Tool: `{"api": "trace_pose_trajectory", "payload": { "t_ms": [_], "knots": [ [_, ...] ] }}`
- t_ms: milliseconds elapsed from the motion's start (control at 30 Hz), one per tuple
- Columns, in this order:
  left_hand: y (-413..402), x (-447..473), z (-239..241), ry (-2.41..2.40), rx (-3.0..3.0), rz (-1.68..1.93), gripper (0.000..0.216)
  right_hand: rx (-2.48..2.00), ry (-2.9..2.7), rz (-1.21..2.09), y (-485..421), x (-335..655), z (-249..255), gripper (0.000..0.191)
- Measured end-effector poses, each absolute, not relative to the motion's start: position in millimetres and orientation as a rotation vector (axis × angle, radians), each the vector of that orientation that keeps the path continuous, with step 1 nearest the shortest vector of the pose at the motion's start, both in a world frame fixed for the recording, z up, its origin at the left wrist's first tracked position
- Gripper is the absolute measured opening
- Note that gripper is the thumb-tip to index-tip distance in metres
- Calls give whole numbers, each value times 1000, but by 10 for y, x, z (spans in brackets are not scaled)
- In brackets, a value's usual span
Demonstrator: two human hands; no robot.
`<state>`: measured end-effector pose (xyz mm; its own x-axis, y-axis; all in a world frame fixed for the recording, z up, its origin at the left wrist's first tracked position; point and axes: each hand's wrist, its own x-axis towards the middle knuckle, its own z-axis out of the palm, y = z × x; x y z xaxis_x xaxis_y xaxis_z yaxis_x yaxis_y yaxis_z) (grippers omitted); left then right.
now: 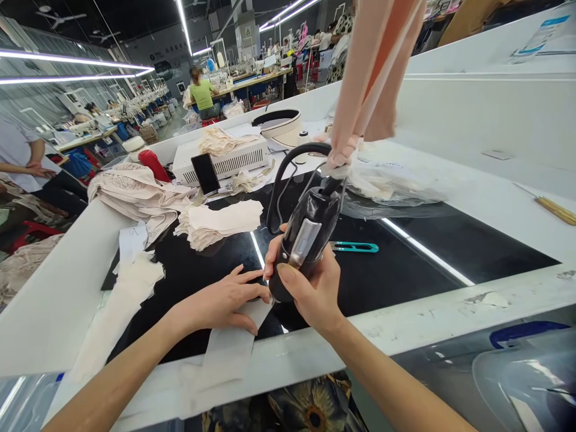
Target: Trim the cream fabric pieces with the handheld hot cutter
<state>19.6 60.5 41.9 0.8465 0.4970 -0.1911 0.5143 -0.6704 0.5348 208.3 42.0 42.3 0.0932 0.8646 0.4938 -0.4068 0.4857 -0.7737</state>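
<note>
My right hand is wrapped round a black corded hand-held power tool with a silver lever on its side. The thumb rests by the lever, and the tool's lower end is near the dark glossy panel. Spread flat, my left hand lies on a pale fabric strip, its fingertips close to the tool's base. The strip runs over the table's front edge. From the top of the tool rises a black cable, and pink cloth hangs down to the tool from above.
Teal thread snips lie right of the tool. Stacked cream fabric pieces, a phone, a white box and a plastic bag stand behind. An awl lies far right. A person stands at left.
</note>
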Motion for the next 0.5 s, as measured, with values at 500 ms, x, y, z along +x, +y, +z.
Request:
{"api": "trace_pose_trajectory", "payload": {
  "t_ms": [500],
  "knots": [
    [645,200,387,704,2502,-80,31,-429,-1103,1096,383,2056,432,29]
  ]
}}
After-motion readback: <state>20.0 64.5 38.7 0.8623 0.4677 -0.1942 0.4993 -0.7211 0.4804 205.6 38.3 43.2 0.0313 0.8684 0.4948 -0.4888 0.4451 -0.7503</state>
